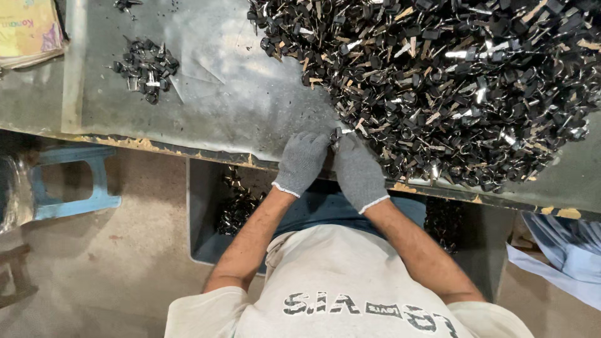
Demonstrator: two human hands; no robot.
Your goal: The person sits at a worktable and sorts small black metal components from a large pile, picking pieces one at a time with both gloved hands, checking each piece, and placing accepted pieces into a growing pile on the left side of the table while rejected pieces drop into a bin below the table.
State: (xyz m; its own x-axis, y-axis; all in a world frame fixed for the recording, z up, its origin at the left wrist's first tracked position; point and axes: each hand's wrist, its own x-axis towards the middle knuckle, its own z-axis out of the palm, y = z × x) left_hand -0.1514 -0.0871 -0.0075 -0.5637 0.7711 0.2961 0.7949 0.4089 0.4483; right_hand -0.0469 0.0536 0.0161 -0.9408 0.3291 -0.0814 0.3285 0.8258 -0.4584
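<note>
Both my hands wear grey knit gloves and meet at the front edge of a grey metal table (238, 100). My left hand (302, 164) and my right hand (358, 174) pinch together one small black-headed metal key (337, 133) at their fingertips. The key sits at the near edge of a large heap of black-headed keys (451, 81) that covers the right part of the table. Most of the held key is hidden by the glove fingers.
A small pile of similar keys (145, 62) lies at the table's left. Below the table edge, a grey bin (199, 213) holds more dark pieces. A blue stool (75, 181) stands on the floor at left, a yellow booklet (28, 28) lies at top left, and blue cloth (563, 244) at right.
</note>
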